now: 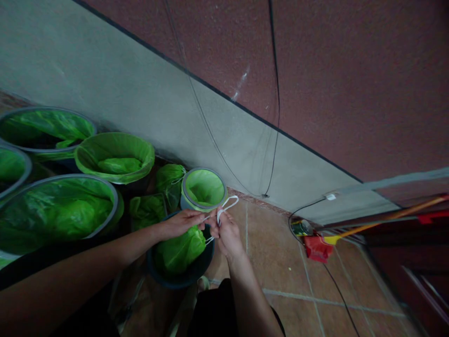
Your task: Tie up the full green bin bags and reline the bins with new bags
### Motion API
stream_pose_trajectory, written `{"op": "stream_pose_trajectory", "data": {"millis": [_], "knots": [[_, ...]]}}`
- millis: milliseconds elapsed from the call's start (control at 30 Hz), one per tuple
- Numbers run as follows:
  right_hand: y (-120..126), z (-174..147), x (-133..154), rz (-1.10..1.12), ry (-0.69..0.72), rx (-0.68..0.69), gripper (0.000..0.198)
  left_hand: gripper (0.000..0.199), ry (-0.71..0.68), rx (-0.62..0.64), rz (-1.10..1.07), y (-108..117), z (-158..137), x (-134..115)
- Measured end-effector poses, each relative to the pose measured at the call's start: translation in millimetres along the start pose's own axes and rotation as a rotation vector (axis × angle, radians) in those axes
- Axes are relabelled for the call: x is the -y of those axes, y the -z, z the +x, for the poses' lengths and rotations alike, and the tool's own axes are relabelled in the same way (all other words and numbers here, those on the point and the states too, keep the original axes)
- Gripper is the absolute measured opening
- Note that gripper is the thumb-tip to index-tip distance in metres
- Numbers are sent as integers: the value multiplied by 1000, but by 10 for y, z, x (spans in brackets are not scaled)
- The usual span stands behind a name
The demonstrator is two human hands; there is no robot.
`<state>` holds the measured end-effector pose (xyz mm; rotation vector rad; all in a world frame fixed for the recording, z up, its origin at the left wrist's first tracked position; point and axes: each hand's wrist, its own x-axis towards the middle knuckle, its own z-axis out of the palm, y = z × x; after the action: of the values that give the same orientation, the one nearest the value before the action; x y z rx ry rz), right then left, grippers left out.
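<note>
A green drawstring trash bag [180,250], its neck gathered, sits inside a dark round bin [180,282] below my hands. White drawstring [229,203] runs up from the bag's neck to my fingers. My left hand [185,222] pinches one part of the cord. Beside it, my right hand [227,233] is closed on the cord, with a white loop standing out above its fingers. The fingertips of both hands are close together over the bin's right rim. Exactly how the cord crosses between them is too small to make out.
A small bin with a green liner [204,187] stands by the wall, next to a tied green bag [171,180]. Several larger lined bins [115,154] crowd the left. At right are a red broom head [317,248] and a black cable [338,285] across the tiles.
</note>
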<state>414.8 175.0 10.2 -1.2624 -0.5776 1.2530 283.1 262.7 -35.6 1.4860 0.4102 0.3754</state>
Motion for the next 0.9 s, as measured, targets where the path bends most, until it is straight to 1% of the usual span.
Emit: {"op": "stream_pose_trajectory", "data": {"millis": [100,133,167,233,300,333,400,433,467,533,600,667,767,833,900], "knots": [[40,-7,86,43,6,-55,42,35,45,32,118,-18,-13,127],[62,-5,105,45,12,-79,42,33,76,11,121,-30,-16,148],[93,1,117,38,23,-109,40,31,115,-39,104,-41,-18,159],[182,17,125,-4,54,-186,37,29,212,-196,13,-54,-19,156],[280,31,117,-54,82,-301,36,27,295,-333,-137,-44,-17,125],[316,32,111,-72,89,-353,36,26,317,-367,-215,-32,-14,105],[327,13,102,-82,84,-420,36,26,341,-367,-327,-9,-4,67],[296,-6,102,-74,80,-413,36,25,344,-347,-334,-4,3,57],[241,-29,106,-60,74,-365,35,25,345,-311,-297,-8,10,58],[86,-77,119,-3,59,-197,33,27,316,-188,-134,-48,21,97],[-77,-104,127,76,24,-26,29,28,242,-32,45,-128,16,174],[-189,-94,118,158,-29,63,24,27,155,88,159,-222,-14,246],[-218,-31,83,254,-69,74,19,20,91,211,246,-320,-93,253],[-166,22,61,294,-61,39,17,17,81,303,271,-334,-146,182],[-87,77,41,312,-51,-27,16,15,60,389,280,-322,-180,95]]}}
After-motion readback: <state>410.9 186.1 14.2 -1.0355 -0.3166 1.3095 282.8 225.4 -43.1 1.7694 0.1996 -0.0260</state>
